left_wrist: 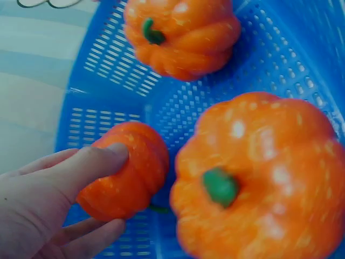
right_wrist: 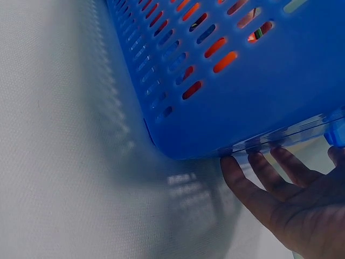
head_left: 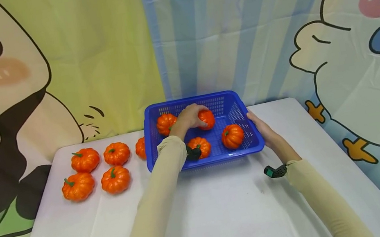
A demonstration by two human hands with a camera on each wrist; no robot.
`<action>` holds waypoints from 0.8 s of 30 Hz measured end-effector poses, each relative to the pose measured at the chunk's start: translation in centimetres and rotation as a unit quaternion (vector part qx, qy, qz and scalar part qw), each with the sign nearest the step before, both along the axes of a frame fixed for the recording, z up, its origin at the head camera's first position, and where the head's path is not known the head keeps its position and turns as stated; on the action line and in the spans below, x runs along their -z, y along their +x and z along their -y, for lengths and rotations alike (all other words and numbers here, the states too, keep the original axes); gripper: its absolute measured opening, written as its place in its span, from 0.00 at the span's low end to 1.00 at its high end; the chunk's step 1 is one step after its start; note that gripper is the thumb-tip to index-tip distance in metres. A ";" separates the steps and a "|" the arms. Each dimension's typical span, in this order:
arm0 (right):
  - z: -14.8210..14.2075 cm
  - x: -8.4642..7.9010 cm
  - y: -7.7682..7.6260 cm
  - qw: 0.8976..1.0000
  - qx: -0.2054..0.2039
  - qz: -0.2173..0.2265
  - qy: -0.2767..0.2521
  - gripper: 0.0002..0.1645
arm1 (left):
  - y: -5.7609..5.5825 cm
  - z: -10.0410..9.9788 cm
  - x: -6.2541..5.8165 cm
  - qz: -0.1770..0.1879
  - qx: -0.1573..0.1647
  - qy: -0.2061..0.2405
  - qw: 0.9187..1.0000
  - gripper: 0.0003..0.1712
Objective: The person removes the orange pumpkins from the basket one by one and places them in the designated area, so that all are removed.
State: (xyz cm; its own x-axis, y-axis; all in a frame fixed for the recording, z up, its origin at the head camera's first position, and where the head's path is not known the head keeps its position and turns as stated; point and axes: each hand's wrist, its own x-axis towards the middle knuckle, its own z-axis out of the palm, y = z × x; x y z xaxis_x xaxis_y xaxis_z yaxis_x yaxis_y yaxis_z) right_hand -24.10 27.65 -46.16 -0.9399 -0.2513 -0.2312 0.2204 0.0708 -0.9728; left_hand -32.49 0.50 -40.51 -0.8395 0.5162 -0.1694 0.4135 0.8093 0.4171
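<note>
A blue plastic basket with slotted walls stands at the back of the table, with several small orange toy pumpkins in it. My left hand reaches over the basket and grips one pumpkin, thumb on its near side; the left wrist view shows this pumpkin tipped sideways, its green stem low. Close by are a left-rear pumpkin, a front pumpkin partly covered by the wrist strap, and a right pumpkin. Against the basket's right outer wall rest the extended fingers of my right hand.
Left of the basket, several more pumpkins lie on the white-covered table, among them a front one and one partly hidden behind the basket wall. A printed cartoon curtain hangs directly behind the table.
</note>
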 end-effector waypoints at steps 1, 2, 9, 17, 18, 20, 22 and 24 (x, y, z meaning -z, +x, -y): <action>0.0 0.0 0.0 1.000 0.000 0.000 0.001 0.35 | 0.1 0.2 -0.3 0.000 0.004 0.006 1.000 0.35; 0.0 0.0 0.0 1.000 0.000 -0.001 0.002 0.35 | 0.2 0.4 -0.7 -0.002 0.009 0.014 1.000 0.35; 0.0 0.3 0.0 1.000 0.006 -0.006 0.007 0.35 | 2.5 2.3 -3.6 -0.040 0.045 0.079 0.995 0.35; 0.0 0.2 0.0 1.000 -0.005 -0.005 0.009 0.35 | 7.8 7.5 -6.6 -0.061 0.053 0.147 0.986 0.35; -0.1 0.1 0.0 1.000 -0.006 -0.006 0.011 0.35 | 8.2 8.2 -6.9 -0.066 0.052 0.155 0.984 0.35; -0.2 0.0 -0.1 1.000 -0.006 -0.005 0.009 0.35 | 8.8 9.6 -7.4 -0.075 0.045 0.167 0.982 0.35; -0.2 0.0 -0.1 1.000 -0.006 -0.003 0.001 0.35 | 9.3 11.0 -7.9 -0.076 0.038 0.175 0.981 0.35; -0.1 0.0 -0.1 1.000 -0.006 0.000 -0.004 0.35 | 10.0 12.5 -8.2 -0.075 0.025 0.177 0.981 0.36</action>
